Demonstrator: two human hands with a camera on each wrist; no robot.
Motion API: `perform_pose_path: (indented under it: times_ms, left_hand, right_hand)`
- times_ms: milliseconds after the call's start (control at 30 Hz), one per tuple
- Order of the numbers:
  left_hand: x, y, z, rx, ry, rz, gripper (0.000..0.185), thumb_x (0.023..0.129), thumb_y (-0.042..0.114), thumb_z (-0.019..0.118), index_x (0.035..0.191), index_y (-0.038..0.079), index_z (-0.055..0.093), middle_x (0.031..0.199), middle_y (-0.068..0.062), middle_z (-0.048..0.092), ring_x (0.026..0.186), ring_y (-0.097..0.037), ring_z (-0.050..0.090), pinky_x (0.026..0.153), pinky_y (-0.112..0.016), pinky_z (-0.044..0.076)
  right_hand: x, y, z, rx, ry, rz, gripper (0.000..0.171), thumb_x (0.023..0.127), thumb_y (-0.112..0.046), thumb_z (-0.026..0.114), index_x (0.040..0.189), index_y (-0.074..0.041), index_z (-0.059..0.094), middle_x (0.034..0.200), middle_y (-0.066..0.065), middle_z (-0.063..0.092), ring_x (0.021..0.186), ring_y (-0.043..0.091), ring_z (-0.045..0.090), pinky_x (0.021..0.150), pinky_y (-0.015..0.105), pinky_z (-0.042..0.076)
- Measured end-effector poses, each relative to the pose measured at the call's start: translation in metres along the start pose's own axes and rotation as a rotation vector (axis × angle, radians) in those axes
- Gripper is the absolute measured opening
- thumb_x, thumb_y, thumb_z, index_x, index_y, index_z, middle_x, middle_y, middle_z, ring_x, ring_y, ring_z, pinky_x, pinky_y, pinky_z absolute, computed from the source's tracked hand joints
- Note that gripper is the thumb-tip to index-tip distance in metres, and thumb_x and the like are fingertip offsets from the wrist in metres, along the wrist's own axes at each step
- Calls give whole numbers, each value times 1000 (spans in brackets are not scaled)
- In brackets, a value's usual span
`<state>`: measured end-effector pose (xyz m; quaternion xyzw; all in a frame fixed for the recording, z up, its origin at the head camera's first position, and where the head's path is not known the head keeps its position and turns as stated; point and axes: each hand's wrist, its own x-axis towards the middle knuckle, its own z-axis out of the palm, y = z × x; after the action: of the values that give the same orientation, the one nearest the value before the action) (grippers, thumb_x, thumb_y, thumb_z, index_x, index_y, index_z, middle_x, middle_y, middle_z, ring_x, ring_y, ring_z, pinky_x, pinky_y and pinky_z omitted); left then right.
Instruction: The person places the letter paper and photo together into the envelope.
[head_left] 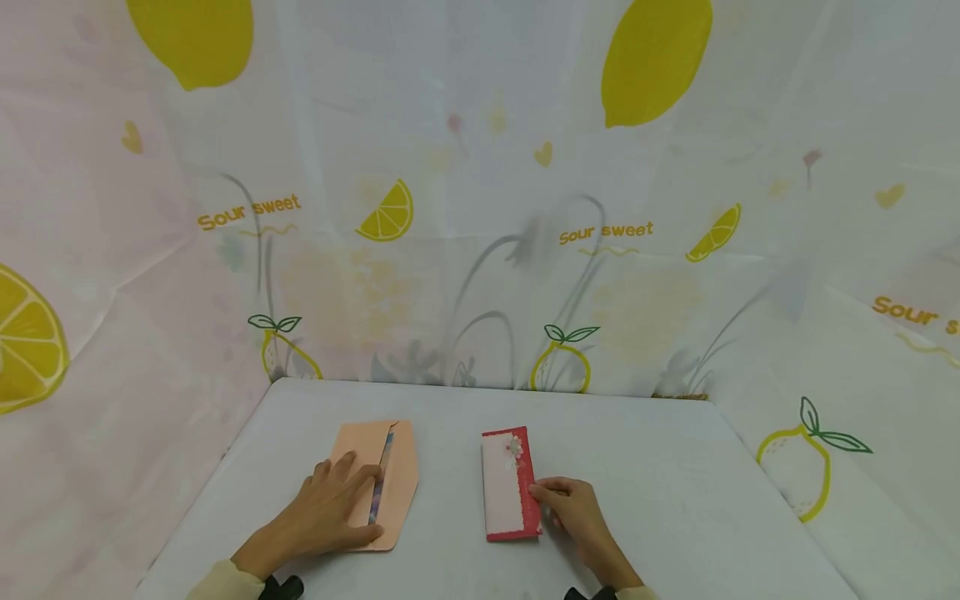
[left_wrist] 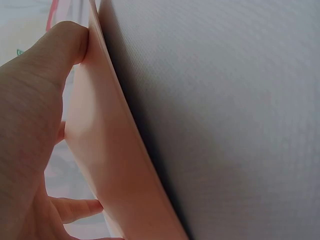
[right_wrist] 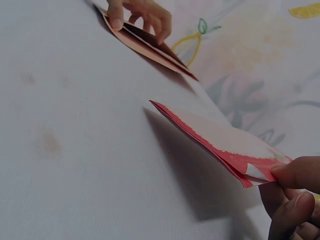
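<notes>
My left hand (head_left: pixel 330 504) rests spread over a peach envelope (head_left: pixel 405 471) on the left of the table. Its thumb and fingertips touch the envelope on either side of a gap, where a strip of something blue and purple patterned (head_left: pixel 380 475) shows. With thumb and fingers, my right hand (head_left: pixel 577 512) pinches the right edge of a folded red and pale pink card (head_left: pixel 502 492) with a flower print. In the right wrist view the card (right_wrist: pixel 220 132) is tilted up off the table, casting a shadow below, and a white bit shows at its gripped corner.
A white table (head_left: pixel 675 483) lies under both hands. Behind it and at the sides hangs a pale cloth (head_left: pixel 465 192) printed with lemons and lettering. Faint brownish spots (right_wrist: pixel 48 140) mark the tabletop in the right wrist view.
</notes>
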<state>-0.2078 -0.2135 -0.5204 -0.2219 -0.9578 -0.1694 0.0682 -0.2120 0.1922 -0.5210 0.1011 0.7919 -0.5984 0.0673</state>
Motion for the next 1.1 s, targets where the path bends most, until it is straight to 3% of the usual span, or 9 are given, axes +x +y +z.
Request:
perform_pose_path:
  times_ms: [1100]
  left_hand:
    - [1,3,-1,11,-6,-13,69,77,69,78,129,30,54,143,-28,46,113,-53,49,80,-67,45]
  right_hand:
    - [2,-29,68,57,-96,-98,30,92,-29,80,105,-3,75,87,2,74,62,11,49,55,25,39]
